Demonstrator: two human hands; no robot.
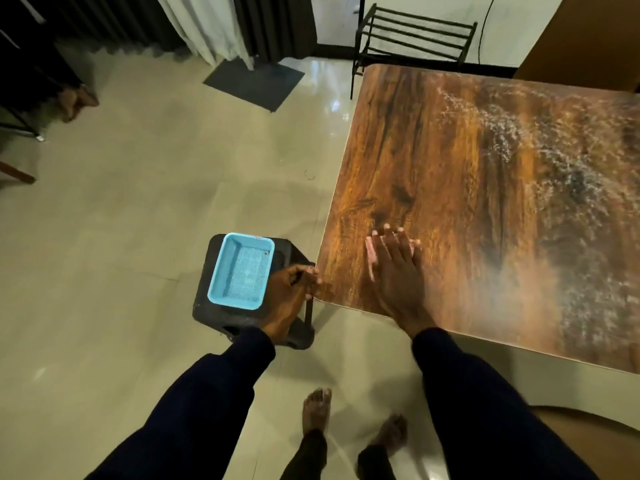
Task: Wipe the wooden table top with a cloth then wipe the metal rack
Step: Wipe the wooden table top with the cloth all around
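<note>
I see the right hand [394, 271] flat on the wooden bench [467, 174], fingers straight, pressing a pink cloth [369, 252] near the bench's near-left corner. The left hand [291, 296] sits at that corner, fingers curled — I cannot tell whether they grip it. The black metal rack [412, 36] stands beyond the far end.

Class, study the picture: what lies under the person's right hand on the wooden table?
A pink cloth peeks out around the right hand, which presses it flat on the brown wooden table top. The hand covers most of the cloth, so its full shape is hidden.
</note>
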